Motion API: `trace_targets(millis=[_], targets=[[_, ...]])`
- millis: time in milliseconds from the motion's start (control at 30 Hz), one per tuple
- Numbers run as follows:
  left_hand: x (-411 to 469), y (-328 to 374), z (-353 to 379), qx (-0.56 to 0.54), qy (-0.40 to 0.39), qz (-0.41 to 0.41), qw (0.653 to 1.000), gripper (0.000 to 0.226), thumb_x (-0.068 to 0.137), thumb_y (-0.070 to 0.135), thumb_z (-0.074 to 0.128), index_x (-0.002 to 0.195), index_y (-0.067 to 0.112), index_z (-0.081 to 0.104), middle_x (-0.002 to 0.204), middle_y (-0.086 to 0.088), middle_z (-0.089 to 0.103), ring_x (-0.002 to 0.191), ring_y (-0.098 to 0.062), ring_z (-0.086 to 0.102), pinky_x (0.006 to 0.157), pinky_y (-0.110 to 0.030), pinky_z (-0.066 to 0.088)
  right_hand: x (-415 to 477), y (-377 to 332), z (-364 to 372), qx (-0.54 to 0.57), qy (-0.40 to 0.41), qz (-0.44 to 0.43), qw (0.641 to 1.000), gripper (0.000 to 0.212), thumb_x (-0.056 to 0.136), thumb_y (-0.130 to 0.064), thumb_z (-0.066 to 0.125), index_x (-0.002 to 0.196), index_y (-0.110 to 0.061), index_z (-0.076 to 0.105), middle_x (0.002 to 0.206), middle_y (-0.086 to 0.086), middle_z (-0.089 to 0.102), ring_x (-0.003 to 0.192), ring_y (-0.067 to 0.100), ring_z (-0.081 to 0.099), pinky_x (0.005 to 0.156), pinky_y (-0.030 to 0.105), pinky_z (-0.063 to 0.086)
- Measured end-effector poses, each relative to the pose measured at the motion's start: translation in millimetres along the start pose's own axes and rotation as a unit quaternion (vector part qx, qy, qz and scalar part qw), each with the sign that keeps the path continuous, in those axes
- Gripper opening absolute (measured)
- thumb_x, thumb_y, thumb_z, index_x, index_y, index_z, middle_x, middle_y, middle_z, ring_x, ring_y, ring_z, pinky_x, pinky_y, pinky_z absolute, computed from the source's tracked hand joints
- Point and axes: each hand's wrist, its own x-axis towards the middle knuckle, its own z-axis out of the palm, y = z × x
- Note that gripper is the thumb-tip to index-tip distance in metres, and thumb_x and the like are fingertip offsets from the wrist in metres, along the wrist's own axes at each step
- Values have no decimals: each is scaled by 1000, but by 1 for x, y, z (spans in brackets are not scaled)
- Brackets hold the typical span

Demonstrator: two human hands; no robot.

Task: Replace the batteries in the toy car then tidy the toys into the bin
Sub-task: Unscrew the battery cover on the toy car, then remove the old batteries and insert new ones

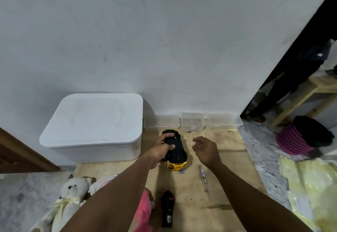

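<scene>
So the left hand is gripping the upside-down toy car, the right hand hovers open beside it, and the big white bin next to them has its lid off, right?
Not quite: the head view shows the white bin with its lid on, closed. The rest holds: the left hand grips the upturned toy car, and the right hand hovers open beside it.

Three clear plastic tubs (pixel 192 122) along the white wall (pixel 164 40), pink basket (pixel 293 138), wooden bench (pixel 308 93), yellow plastic sheet (pixel 310 186)
</scene>
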Motion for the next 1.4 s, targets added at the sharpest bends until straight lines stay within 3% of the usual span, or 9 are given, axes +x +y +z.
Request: trace_targets(millis=[167,333,500,633,767,1000,1133,1233,1400], targets=[[-6,19,2,-1,-16,18,1000,62,88,-5,59,120,48,60,126,-6,61,114,-33,60,91,-51,56,21,-66,-14,12,-68,-83,994,25,88,-14,66,111,-22,71,104,-6,64,93,9,60,82,21,49],[-13,32,2,7,-21,32,999,68,83,-9,57,124,44,59,122,-3,63,113,-30,61,91,-51,55,32,-85,-12,-75,-148,-90,982,25,86,-29,69,111,-24,71,110,-2,57,103,17,59,92,32,50],[-18,39,1,-21,-23,18,999,47,85,10,57,121,41,63,117,-5,68,103,-30,65,82,-43,56,37,-96,-12,-56,-146,-84,984,5,85,-28,69,89,-27,68,101,-1,59,94,16,58,77,25,47],[-18,40,-2,-75,-5,-2,997,36,97,32,39,118,35,68,119,-10,67,94,-33,67,78,-40,54,38,-104,-21,-15,-178,-64,982,11,83,-17,71,92,-23,68,100,3,62,84,15,57,67,23,47],[-12,37,-5,-56,4,-6,998,34,101,36,36,115,40,66,116,-9,67,90,-30,66,78,-41,49,38,-106,-34,57,-209,-56,975,14,80,-6,72,88,-17,70,74,1,56,69,12,55,66,23,45],[0,31,-10,-30,12,-10,999,47,101,5,35,124,39,59,115,-6,67,96,-27,66,89,-49,53,38,-77,-60,207,-67,86,972,17,91,2,59,99,-11,67,90,6,65,79,17,61,61,27,47],[2,26,-14,-8,14,-16,1000,50,101,6,37,127,43,58,117,-5,65,91,-25,64,69,-37,50,23,0,-63,72,-81,185,977,22,88,3,50,85,-11,66,83,12,63,71,24,55,55,27,40],[5,15,-16,7,5,-20,1000,53,100,4,37,129,44,58,121,-5,65,93,-25,62,70,-36,47,-1,54,-62,-50,-123,261,956,21,87,-1,48,86,-10,67,73,13,59,60,26,53,48,26,39],[9,1,-18,20,1,-26,999,59,98,0,38,126,47,60,122,-4,65,101,-30,65,75,-41,51,-29,101,-55,-139,-125,294,937,13,93,-11,52,96,-11,65,91,13,60,73,25,57,58,33,51]])
